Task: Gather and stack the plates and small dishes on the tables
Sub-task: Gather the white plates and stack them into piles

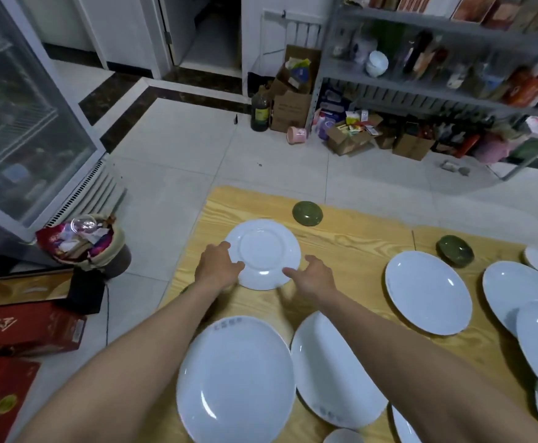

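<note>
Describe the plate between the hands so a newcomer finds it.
On the wooden table, look at its far left corner, by a green dish. The plate there is upside down, base ring showing; the others lie face up.

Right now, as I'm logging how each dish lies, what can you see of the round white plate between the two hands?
The plate is round, glossy white, ceramic by its look, and seems to lie upside down: a raised ring shows at its middle. It rests flat near the far left corner of the wooden table. The left hand grips its left rim; the right hand touches its near right rim.
</note>
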{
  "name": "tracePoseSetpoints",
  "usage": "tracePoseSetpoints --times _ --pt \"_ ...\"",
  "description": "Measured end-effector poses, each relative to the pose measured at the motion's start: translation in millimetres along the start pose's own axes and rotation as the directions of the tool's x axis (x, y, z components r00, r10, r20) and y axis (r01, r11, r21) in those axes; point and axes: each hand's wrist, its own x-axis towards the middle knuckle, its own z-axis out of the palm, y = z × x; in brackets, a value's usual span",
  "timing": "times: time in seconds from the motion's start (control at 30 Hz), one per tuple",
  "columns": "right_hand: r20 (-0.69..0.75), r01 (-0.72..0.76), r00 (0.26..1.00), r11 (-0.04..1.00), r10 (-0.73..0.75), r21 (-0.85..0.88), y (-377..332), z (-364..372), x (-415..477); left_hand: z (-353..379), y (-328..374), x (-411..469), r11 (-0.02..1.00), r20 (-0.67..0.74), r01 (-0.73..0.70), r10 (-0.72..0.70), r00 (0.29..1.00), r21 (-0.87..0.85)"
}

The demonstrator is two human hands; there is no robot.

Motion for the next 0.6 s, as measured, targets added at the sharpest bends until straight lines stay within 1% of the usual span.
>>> tracePoseSetpoints --times 0.03,0.1,0.17,0.23,0.33,0.4,0.47,0.6 --pt "0.019 -0.078 0.997 0.99 0.076 0.114 -4.7 -0.1 11.2 -0.2 0.0 13.2 0.994 0.007 0.051 -0.051 0.999 -0.095" --pt "0.059 -0.199 0.98 0.955 0.19 0.222 -10.1 2.5 34.5 0.4 1.0 36.5 0.957 0.044 0.162 -0.156 0.987 -0.24" --pt "0.074 -0.275 0.961 0.921 0.265 0.274 -10.7 8.6 57.8 2.1 1.0 56.1 0.919 0.095 0.254 -0.236 0.967 -0.303" --pt "0.067 -0.33 0.943 0.888 0.326 0.319 -10.0 14.9 75.4 7.3 -2.2 72.8 0.899 0.114 0.299 -0.277 0.954 -0.32" --pt "0.006 -0.341 0.932 0.874 0.361 0.345 -11.9 23.6 93.3 14.1 -5.6 90.4 0.889 0.1 0.325 -0.309 0.946 -0.324" --pt "-0.025 -0.345 0.928 0.879 0.373 0.329 -14.6 28.9 98.5 15.5 -5.0 97.4 0.886 0.097 0.335 -0.321 0.942 -0.321" --pt "-0.048 -0.354 0.92 0.878 0.389 0.323 -15.0 32.8 101.5 14.9 -3.9 101.9 0.877 0.128 0.36 -0.337 0.933 -0.319" --pt "-0.014 -0.379 0.911 0.848 0.413 0.371 -13.1 31.7 104.9 11.3 -4.4 108.0 0.85 0.184 0.386 -0.341 0.922 -0.358"
